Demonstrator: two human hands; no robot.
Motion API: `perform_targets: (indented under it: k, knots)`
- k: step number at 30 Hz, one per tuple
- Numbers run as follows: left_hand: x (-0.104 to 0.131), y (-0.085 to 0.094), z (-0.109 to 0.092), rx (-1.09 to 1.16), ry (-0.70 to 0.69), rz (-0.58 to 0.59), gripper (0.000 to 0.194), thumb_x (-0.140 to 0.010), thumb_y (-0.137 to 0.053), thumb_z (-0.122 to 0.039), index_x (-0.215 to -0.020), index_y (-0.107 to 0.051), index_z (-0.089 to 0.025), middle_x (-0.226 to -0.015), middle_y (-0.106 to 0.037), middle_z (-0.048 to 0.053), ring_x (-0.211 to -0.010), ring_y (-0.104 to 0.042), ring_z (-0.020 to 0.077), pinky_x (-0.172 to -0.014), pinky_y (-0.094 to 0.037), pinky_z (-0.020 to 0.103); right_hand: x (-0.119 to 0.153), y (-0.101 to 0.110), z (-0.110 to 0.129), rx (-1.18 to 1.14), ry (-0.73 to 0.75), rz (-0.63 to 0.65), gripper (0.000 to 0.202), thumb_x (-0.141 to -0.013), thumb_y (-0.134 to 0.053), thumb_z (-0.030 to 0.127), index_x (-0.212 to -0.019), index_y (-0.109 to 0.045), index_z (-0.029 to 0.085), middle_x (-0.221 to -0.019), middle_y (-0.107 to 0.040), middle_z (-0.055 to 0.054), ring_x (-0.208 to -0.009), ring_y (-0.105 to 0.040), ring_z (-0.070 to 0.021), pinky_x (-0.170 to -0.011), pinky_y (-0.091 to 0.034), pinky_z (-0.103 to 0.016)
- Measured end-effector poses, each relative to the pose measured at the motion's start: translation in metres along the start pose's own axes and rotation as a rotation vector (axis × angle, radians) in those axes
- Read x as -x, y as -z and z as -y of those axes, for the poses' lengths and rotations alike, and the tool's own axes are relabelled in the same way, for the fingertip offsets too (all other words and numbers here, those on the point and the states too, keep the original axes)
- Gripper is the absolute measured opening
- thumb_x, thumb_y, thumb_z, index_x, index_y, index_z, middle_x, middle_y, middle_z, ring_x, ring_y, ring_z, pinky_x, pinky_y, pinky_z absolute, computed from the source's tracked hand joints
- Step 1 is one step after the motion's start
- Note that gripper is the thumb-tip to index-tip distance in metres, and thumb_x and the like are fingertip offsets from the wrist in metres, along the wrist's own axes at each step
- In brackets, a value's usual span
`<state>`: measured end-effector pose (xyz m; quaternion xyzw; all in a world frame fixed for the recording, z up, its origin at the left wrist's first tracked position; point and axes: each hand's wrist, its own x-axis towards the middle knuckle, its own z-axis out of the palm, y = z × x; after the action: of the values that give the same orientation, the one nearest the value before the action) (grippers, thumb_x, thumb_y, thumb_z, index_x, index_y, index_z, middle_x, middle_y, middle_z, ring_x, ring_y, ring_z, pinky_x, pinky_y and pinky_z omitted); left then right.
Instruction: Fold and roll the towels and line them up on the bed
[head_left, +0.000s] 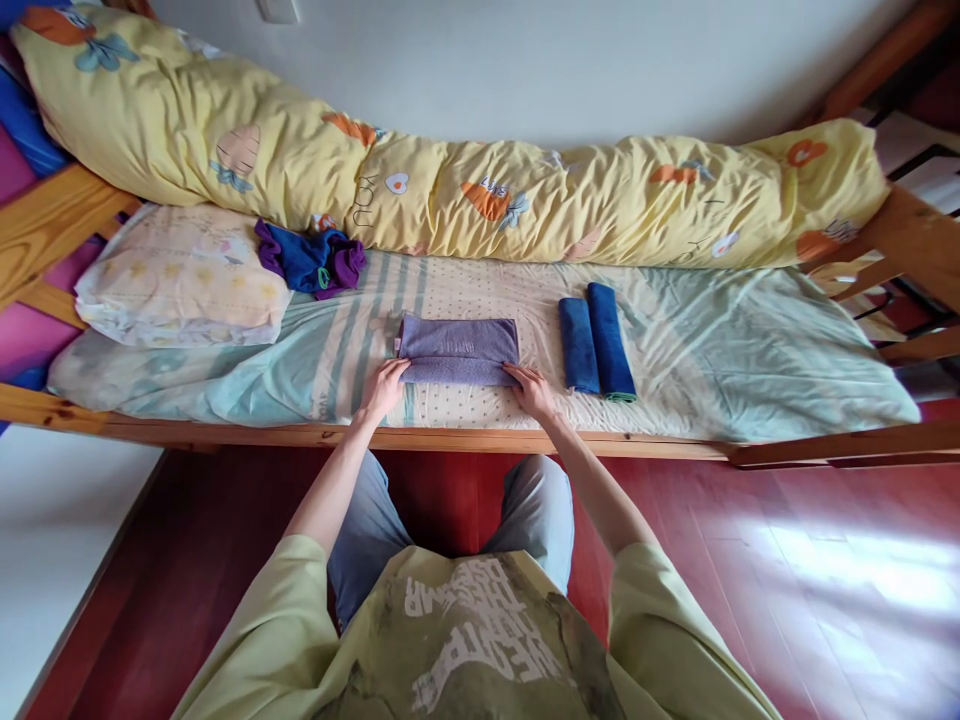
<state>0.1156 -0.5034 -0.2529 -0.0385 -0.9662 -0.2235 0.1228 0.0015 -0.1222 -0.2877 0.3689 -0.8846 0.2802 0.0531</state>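
A purple towel [459, 350] lies on the bed in front of me, its near edge folded over into a strip. At the left end of that fold, my left hand [385, 388] pinches the towel's corner. My right hand [534, 388] grips the opposite end of the fold, fingers closed on the fabric. To the right lie two rolled blue towels side by side, a lighter one [578, 345] and a darker one [611, 342]. A crumpled heap of blue and purple cloths [315, 262] sits further back on the left.
A yellow quilt [465, 195] is bunched along the wall behind the bed. The pillow [184, 275] rests at the left end. A wooden bed rail [480, 440] runs along the near edge, with the patterned bedsheet [712, 350] inside it.
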Motion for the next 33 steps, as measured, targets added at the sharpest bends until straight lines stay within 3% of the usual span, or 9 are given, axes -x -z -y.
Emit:
perform_targets:
  k: [6,11,14,16,18,21,25,28,33]
  knots:
    - [0.014,0.018,0.005,0.159,-0.007,0.061,0.044,-0.089,-0.044,-0.004,-0.121,-0.071,-0.017,-0.126,-0.070,0.010,-0.116,-0.067,0.0213,-0.108,-0.052,0.034,0.016,0.016,0.001,-0.130,-0.098,-0.018,0.044,-0.087,-0.048,0.016,-0.125,-0.071,0.018,-0.121,-0.074,-0.010,-0.110,-0.070,-0.0255,-0.098,-0.055,-0.039]
    - [-0.019,0.018,0.011,0.161,0.344,0.048,0.033,-0.099,-0.054,-0.026,-0.128,-0.064,-0.015,-0.107,-0.076,0.012,-0.099,-0.072,0.0242,-0.092,-0.054,0.033,-0.013,0.017,-0.010,-0.251,-0.425,-0.082,0.038,-0.093,-0.057,0.041,-0.115,-0.066,0.012,-0.077,-0.072,-0.007,-0.073,-0.067,-0.0228,-0.072,-0.054,-0.032]
    - [-0.040,0.011,0.008,0.116,0.461,0.075,0.028,-0.099,-0.056,-0.027,-0.123,-0.064,-0.015,-0.101,-0.076,0.011,-0.098,-0.072,0.0246,-0.092,-0.053,0.033,-0.038,0.013,-0.013,-0.209,-0.568,-0.044,0.033,-0.090,-0.064,0.040,-0.110,-0.065,0.014,-0.071,-0.069,-0.005,-0.072,-0.067,-0.0230,-0.075,-0.054,-0.033]
    - [-0.043,0.006,0.004,0.083,0.465,0.066,0.027,-0.098,-0.058,-0.026,-0.122,-0.064,-0.015,-0.098,-0.075,0.011,-0.096,-0.072,0.0251,-0.093,-0.053,0.035,-0.044,0.010,-0.011,-0.133,-0.606,-0.056,0.037,-0.087,-0.069,0.036,-0.117,-0.063,0.014,-0.079,-0.071,-0.007,-0.078,-0.069,-0.0243,-0.081,-0.055,-0.037]
    - [-0.037,0.001,-0.001,0.027,0.393,-0.028,0.033,-0.096,-0.059,-0.024,-0.128,-0.062,-0.015,-0.110,-0.073,0.014,-0.105,-0.070,0.0275,-0.099,-0.053,0.039,-0.042,0.009,-0.007,-0.046,-0.536,-0.142,0.044,-0.088,-0.069,0.033,-0.127,-0.060,0.014,-0.103,-0.073,-0.014,-0.093,-0.070,-0.0267,-0.089,-0.055,-0.040]
    - [-0.022,-0.002,-0.003,-0.041,0.142,-0.138,0.040,-0.097,-0.053,-0.017,-0.136,-0.062,-0.019,-0.145,-0.057,0.016,-0.135,-0.056,0.0294,-0.117,-0.043,0.043,-0.028,0.010,-0.003,0.038,-0.207,-0.165,0.035,-0.097,-0.055,0.025,-0.129,-0.065,0.018,-0.134,-0.064,-0.017,-0.121,-0.063,-0.0289,-0.105,-0.050,-0.045]
    - [-0.010,-0.001,0.006,0.011,-0.087,0.013,0.050,-0.097,-0.041,-0.011,-0.142,-0.060,-0.021,-0.152,-0.054,0.009,-0.142,-0.050,0.0233,-0.126,-0.037,0.042,-0.015,0.015,-0.008,0.024,0.111,0.042,0.040,-0.101,-0.048,0.024,-0.136,-0.066,0.019,-0.144,-0.061,-0.013,-0.137,-0.055,-0.0285,-0.115,-0.045,-0.048]
    - [-0.010,0.000,0.015,0.044,-0.083,0.066,0.056,-0.095,-0.052,-0.022,-0.151,-0.051,-0.018,-0.155,-0.052,0.011,-0.143,-0.049,0.0250,-0.125,-0.038,0.043,-0.016,0.015,-0.015,-0.001,0.121,0.088,0.053,-0.096,-0.060,0.033,-0.147,-0.058,0.017,-0.150,-0.056,-0.014,-0.140,-0.053,-0.0298,-0.116,-0.045,-0.048]
    - [-0.016,0.001,0.022,0.088,-0.016,0.034,0.047,-0.093,-0.055,-0.019,-0.139,-0.059,-0.016,-0.139,-0.063,0.014,-0.131,-0.060,0.0242,-0.118,-0.044,0.039,-0.027,0.008,-0.022,-0.053,-0.001,0.006,0.050,-0.087,-0.052,0.016,-0.135,-0.065,0.015,-0.133,-0.068,-0.014,-0.126,-0.062,-0.0291,-0.108,-0.051,-0.046]
